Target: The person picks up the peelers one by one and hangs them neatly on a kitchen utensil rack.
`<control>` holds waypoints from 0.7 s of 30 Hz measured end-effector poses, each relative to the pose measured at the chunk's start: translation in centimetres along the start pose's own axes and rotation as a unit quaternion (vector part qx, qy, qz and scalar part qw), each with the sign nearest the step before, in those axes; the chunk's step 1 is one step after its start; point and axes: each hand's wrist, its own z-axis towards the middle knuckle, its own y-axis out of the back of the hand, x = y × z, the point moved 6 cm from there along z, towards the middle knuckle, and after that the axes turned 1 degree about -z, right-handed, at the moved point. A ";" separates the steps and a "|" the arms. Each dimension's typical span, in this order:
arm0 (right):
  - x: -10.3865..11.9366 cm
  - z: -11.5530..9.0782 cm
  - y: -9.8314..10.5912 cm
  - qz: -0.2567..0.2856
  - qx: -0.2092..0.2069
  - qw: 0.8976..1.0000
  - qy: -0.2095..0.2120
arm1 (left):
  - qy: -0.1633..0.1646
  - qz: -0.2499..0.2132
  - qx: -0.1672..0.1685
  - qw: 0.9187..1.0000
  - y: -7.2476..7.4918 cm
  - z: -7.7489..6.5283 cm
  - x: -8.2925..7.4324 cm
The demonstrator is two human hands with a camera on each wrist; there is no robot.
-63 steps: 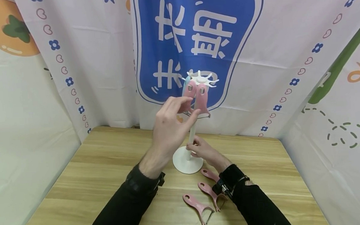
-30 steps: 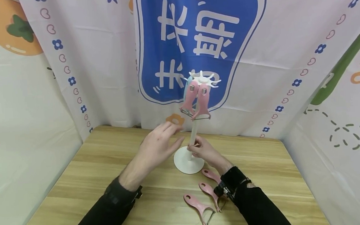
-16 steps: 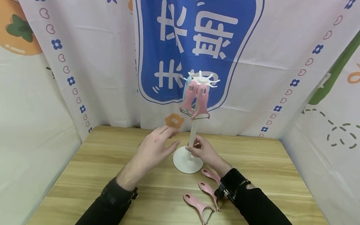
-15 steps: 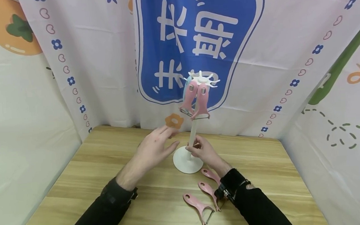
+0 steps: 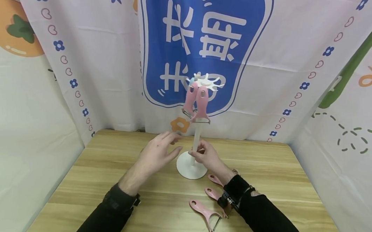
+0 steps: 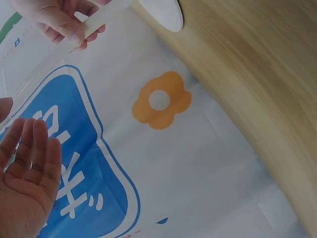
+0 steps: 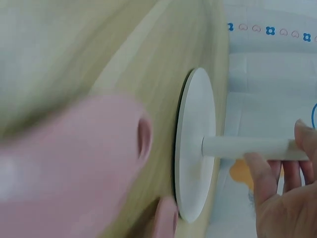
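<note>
A white stand (image 5: 183,169) with a round base, a slim pole and a crown of hooks stands toward the back of the table. Two pink Y-shaped peelers, a front one (image 5: 202,103) and one on its left (image 5: 189,98), hang from the hooks. Behind them a light blue thing (image 5: 192,80) is mostly hidden. My right hand (image 5: 209,157) holds the pole low, fingers and thumb around it, as the right wrist view also shows. Left of the pole, my left hand (image 5: 154,153) hovers with relaxed fingers and holds nothing; its palm (image 6: 27,193) shows bare in the left wrist view.
Three more pink peelers lie on the wooden table (image 5: 91,184): a near one (image 5: 201,209), a middle one (image 5: 212,193) and a far one (image 5: 214,179), the latter two partly under the right wrist. A printed white curtain (image 5: 114,81) hangs behind the table.
My left hand has come down and left from the hanging peelers. The stand has just shifted slightly left, its top turning with the peelers, while my right hand keeps hold of the pole.
</note>
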 end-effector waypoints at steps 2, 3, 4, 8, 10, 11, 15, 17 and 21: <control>0.1 0.0 -0.3 -0.002 -0.006 1.000 -0.004 | 0.003 0.001 0.002 1.000 -0.1 -0.1 0.2; 0.2 0.0 -0.5 0.002 -0.009 1.000 -0.008 | 0.005 0.001 0.003 1.000 -0.2 -0.1 0.3; 0.2 -0.1 -0.7 0.008 -0.012 1.000 -0.014 | 0.007 0.002 0.004 1.000 -0.2 -0.1 0.4; 0.7 -0.5 -1.4 0.024 -0.020 0.999 -0.027 | 0.013 -0.002 0.008 1.000 -0.4 -0.1 0.7; 0.9 -0.5 -1.7 0.027 -0.021 0.999 -0.032 | 0.016 -0.005 0.008 1.000 -0.6 -0.1 0.9; 0.9 -0.5 -1.7 0.026 -0.018 0.999 -0.035 | 0.019 -0.006 0.008 1.000 -0.6 -0.2 1.0; 0.7 -0.3 -1.7 0.042 0.006 0.998 -0.055 | 0.032 -0.022 0.013 0.999 -1.0 -0.2 1.3; 0.5 -0.2 -1.6 0.045 0.028 0.997 -0.055 | 0.046 -0.037 0.021 0.998 -1.4 -0.2 1.6; 0.8 -0.2 -1.0 0.024 0.076 0.996 -0.027 | 0.072 -0.075 0.037 0.994 -2.6 -0.1 2.2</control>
